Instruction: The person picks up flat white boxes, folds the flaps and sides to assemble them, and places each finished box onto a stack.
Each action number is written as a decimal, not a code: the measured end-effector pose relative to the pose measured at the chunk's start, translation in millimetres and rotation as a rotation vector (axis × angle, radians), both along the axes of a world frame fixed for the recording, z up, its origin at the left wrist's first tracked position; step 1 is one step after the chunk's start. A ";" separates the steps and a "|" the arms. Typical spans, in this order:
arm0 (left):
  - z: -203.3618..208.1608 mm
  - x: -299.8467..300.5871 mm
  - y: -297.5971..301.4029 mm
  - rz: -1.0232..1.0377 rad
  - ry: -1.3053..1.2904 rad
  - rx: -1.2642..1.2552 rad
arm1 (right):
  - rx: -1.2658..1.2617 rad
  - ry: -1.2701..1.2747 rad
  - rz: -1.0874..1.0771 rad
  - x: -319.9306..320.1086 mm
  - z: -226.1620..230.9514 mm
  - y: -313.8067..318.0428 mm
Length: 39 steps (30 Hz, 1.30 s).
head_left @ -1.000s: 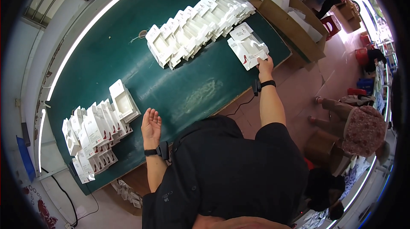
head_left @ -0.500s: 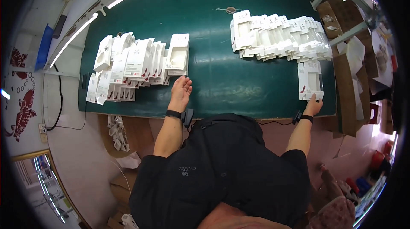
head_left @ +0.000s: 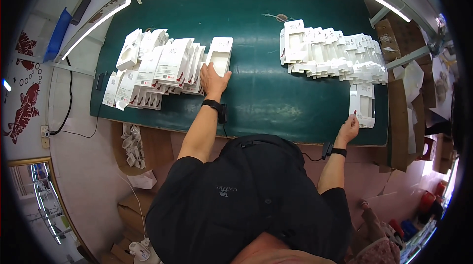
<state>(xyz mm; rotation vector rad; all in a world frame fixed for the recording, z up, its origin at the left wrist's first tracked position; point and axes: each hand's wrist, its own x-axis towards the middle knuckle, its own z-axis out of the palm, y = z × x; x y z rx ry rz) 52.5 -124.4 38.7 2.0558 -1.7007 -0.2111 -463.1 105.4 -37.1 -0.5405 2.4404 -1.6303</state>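
Note:
My left hand reaches over the lower end of a white windowed box on a small pile. Its fingers lie along the pile's left side and the thumb on the right, gripping it. At the table's right, my right hand has its fingers closed at the lower left corner of a flatter white window carton. What the fingertips pinch there is partly hidden. Beside my left hand, several rows of white boxes with red shoe prints lean against one another.
Both groups rest on a green table. A long overlapping row of white window cartons lies at the far right. A small brown disc with string sits behind it. Open cardboard boxes stand beyond the right edge.
My left hand has moved forward from the table's near side onto the windowed box pile and closed round it. My right hand has shifted from the carton's lower right to its lower left corner.

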 end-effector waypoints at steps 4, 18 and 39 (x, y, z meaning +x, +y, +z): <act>11.7 -2.7 -2.8 0.022 -0.058 0.095 | -0.082 -0.062 0.115 38.7 12.0 -4.6; 27.4 6.8 4.6 -0.050 -0.089 0.193 | -0.161 -0.260 0.411 134.6 47.8 -47.0; 59.5 -56.9 68.8 -0.340 1.572 0.421 | -0.251 0.323 1.033 314.5 173.5 -125.4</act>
